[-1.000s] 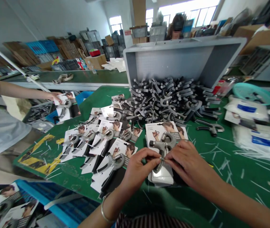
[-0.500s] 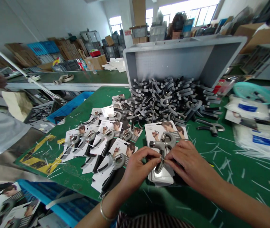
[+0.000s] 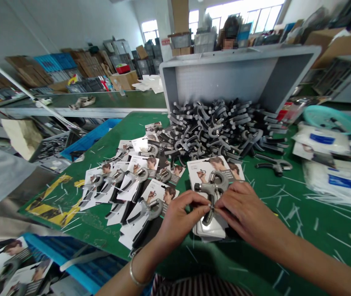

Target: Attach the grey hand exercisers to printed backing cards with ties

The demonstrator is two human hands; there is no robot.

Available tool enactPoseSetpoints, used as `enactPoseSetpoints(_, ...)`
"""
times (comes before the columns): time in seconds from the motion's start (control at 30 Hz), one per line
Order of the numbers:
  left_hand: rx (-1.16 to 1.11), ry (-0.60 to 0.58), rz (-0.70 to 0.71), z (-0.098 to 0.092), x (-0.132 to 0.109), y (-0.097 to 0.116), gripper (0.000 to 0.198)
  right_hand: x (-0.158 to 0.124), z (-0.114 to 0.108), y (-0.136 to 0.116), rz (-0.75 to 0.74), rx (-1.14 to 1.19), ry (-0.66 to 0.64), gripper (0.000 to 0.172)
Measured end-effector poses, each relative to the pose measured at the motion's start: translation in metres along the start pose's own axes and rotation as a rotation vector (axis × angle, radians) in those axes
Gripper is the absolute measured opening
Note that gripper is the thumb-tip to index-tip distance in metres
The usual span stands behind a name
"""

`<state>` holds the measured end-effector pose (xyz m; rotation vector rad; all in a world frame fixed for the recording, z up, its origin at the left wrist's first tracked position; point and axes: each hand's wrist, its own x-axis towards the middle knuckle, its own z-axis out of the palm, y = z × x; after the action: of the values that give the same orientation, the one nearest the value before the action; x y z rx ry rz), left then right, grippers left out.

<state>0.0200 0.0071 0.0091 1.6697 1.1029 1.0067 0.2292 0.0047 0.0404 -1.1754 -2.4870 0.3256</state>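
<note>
In front of me a grey-and-black hand grip strengthener [image 3: 221,183] lies on a printed backing card [image 3: 194,167], which tops a small stack of cards. My left hand [image 3: 178,216] comes in from the left, its thumb and forefinger pinched over one handle. From the right, my right hand [image 3: 245,211] pinches at the same spot, fingertips almost touching the left ones. Between them shows a small pale bit of what looks like a thin white tie; the fingers hide most of it. To the left lie several carded hand grips [image 3: 151,209], overlapping each other.
A heap of loose hand grips [image 3: 212,127] spills from a tipped grey crate [image 3: 225,78]. Packs of white strips [image 3: 338,183] and a turquoise basin [image 3: 329,117] stand at right. Cut white strips litter the green table [image 3: 311,246]. A person's sleeve [image 3: 3,176] is at left.
My hands stay pinched at the same handle with barely any movement. At the far left, the other person's arm and sleeve have shifted slightly.
</note>
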Motion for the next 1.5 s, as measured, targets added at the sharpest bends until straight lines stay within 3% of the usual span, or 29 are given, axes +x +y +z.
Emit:
enactPoseSetpoints(0.27, 0.295, -0.115, 0.212, -0.01, 0.001, 0.013, 0.013, 0.003, 0.003, 0.0, 0.006, 0.163, 0.09, 0.013)
enactPoseSetpoints(0.5, 0.977, -0.164, 0.45, -0.01, 0.005, 0.037, 0.025, 0.01, 0.002, -0.005, 0.038, 0.149, 0.095, 0.008)
enactPoseSetpoints(0.6, 0.873, -0.156, 0.457, -0.01, 0.008, 0.042, 0.023, 0.012, 0.0, -0.002, -0.002, 0.17, 0.087, 0.011)
enactPoseSetpoints(0.73, 0.478, -0.114, 0.289, -0.01, 0.003, 0.034, 0.018, 0.007, 0.003, 0.009, -0.02, 0.217, 0.093, 0.012)
enactPoseSetpoints(0.8, 0.389, -0.093, 0.23, -0.005, -0.005, 0.024, 0.011, 0.004, 0.005, 0.012, 0.006, 0.247, 0.109, 0.01)
enactPoseSetpoints(0.83, 0.385, -0.07, 0.211, -0.001, -0.009, 0.018, 0.008, 0.004, 0.006, 0.012, 0.019, 0.267, 0.119, 0.01)
enactPoseSetpoints(0.97, 0.466, 0.06, 0.201, 0.014, -0.021, -0.005, 0.047, 0.009, 0.012, 0.006, -0.029, 0.404, 0.134, 0.009)
enactPoseSetpoints(1.17, 0.504, 0.146, 0.238, 0.008, -0.022, -0.025, 0.032, 0.008, 0.019, 0.012, -0.134, 0.512, 0.092, 0.012)
enactPoseSetpoints(1.33, 0.395, 0.11, 0.048, -0.005, -0.025, -0.02, 0.02, -0.01, 0.016, 0.019, -0.139, 0.381, 0.068, 0.015)
enactPoseSetpoints(1.5, 0.411, 0.087, -0.08, -0.002, -0.005, 0.001, 0.043, -0.007, 0.0, 0.01, -0.018, 0.366, -0.063, 0.015)
